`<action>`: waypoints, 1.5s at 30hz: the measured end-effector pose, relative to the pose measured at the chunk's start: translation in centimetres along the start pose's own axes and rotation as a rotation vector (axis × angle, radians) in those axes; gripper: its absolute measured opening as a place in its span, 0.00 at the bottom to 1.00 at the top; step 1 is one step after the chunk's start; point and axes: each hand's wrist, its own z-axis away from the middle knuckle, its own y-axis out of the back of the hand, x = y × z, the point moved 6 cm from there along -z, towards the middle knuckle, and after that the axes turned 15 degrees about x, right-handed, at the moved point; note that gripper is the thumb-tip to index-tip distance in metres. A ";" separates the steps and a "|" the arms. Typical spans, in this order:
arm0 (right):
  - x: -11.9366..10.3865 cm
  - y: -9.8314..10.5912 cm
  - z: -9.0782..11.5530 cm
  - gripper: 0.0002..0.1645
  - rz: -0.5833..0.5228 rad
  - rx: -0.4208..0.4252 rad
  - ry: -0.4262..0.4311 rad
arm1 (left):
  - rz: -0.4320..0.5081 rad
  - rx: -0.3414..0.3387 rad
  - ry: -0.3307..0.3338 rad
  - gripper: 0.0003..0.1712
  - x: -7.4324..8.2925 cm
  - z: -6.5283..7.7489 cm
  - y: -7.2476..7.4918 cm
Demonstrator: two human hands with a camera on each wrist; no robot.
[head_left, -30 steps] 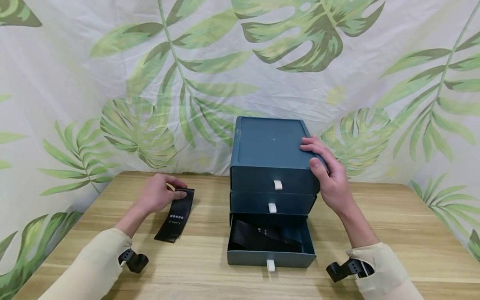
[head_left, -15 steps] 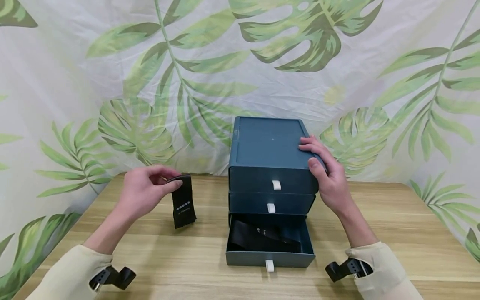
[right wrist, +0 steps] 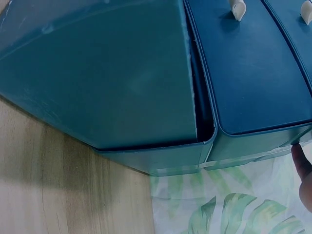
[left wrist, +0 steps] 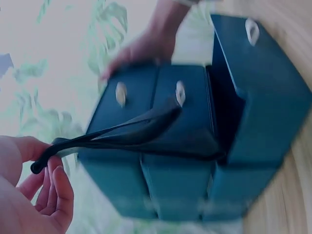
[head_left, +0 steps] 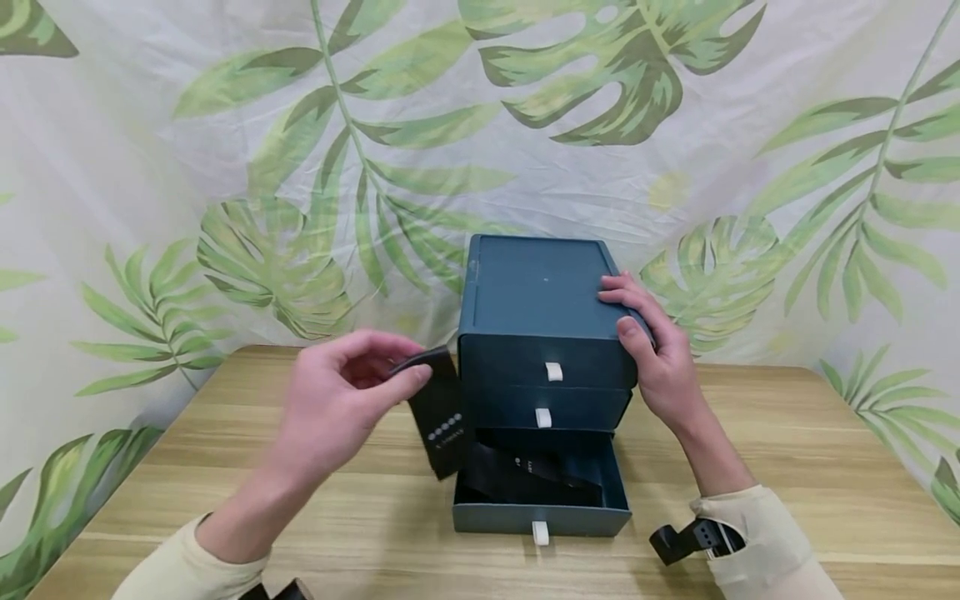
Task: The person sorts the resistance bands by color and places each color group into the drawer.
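My left hand (head_left: 337, 400) pinches one end of a flat, folded black resistance band (head_left: 442, 412) between thumb and fingers. Pale dots and small lettering mark the band, which hangs at the front left of a dark blue drawer unit (head_left: 543, 287). In the left wrist view the band (left wrist: 146, 131) is seen edge-on, its folded layers spread apart. The unit's bottom drawer (head_left: 502, 518) is pulled out, with another black band (head_left: 498, 477) lying inside. My right hand (head_left: 663, 367) rests on the unit's top right edge, fingers laid over the top.
White pull tabs (head_left: 553, 372) stick out from the drawer fronts. The unit stands on a wood-grain table (head_left: 360, 533), close to a leaf-patterned cloth (head_left: 420, 108) behind it. The open drawer juts toward the table's front.
My left hand has lifted the band off the table at the left and carried it right, up to the front left of the drawer unit. My right hand has stayed in place.
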 end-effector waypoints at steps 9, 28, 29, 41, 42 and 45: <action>0.1 0.1 0.1 0.21 -0.006 0.001 0.010 | 0.167 -0.031 -0.216 0.11 2.8 3.7 -5.7; 0.0 0.1 0.1 0.21 -0.008 0.001 0.024 | 0.004 -0.051 -0.179 0.10 -2.9 9.3 -13.0; -0.1 0.0 0.0 0.21 -0.010 0.001 0.024 | -0.020 -0.057 -0.184 0.10 -3.1 9.2 -12.9; 0.0 0.1 0.0 0.22 0.002 0.008 0.004 | -0.373 -0.122 -0.276 0.13 -5.2 7.4 -10.8; 0.0 0.0 0.0 0.22 0.001 0.009 0.002 | -0.395 -0.115 -0.283 0.14 -5.4 7.2 -10.7; 0.0 0.0 0.0 0.22 -0.002 0.005 -0.001 | -0.424 -0.089 -0.293 0.15 -5.8 6.9 -10.2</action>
